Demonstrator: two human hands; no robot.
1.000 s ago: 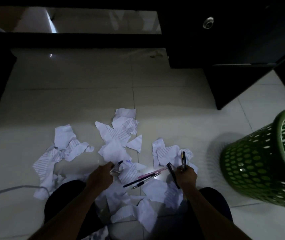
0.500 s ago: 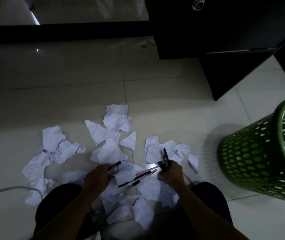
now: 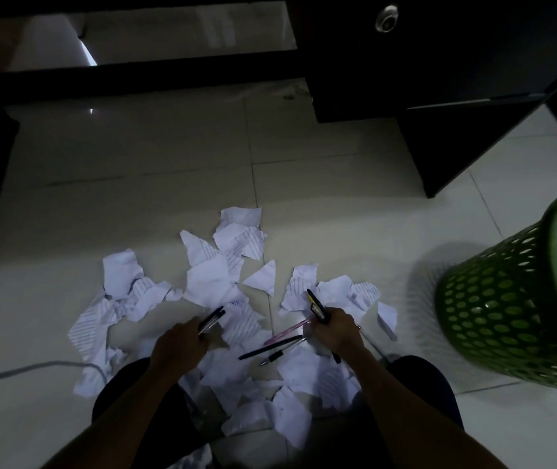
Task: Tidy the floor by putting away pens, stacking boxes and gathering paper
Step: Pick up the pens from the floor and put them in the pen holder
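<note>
Now the fingers of our right hand [image 3: 338, 330] are curled tight around the black-and-yellow plastic pens [image 3: 315, 303]. A second ago those two splayed apart; they have since closed into one bundle, tips pointing to eleven o'clock. Over on the other side, the fingers of our left hand [image 3: 182, 343] are wrapped round the clear-barrelled, dark-tipped pens [image 3: 214, 318]. It looks like two there, poking out toward one o'clock, though the dim light makes the count uncertain. That hand has barely shifted.

Between the two fists, nothing has moved. The slim pink pen [image 3: 287, 331], the long black pen [image 3: 270, 347] and the short dark-capped pen [image 3: 278, 355] lie where they were, slanted side by side just at nine o'clock of our right hand.

So we judge the pen-gathering part-way through, with both hands loaded and three pens left to collect. A tidier right-hand bundle should leave room to pinch up the pink one next.

Spreading outward, the torn white lined paper scraps [image 3: 207, 279] cover the pale tiled floor [image 3: 168, 184] from nine round to two o'clock, ungathered. The green perforated plastic basket [image 3: 507, 316] stands well apart at three o'clock. We see no boxes from here.
</note>
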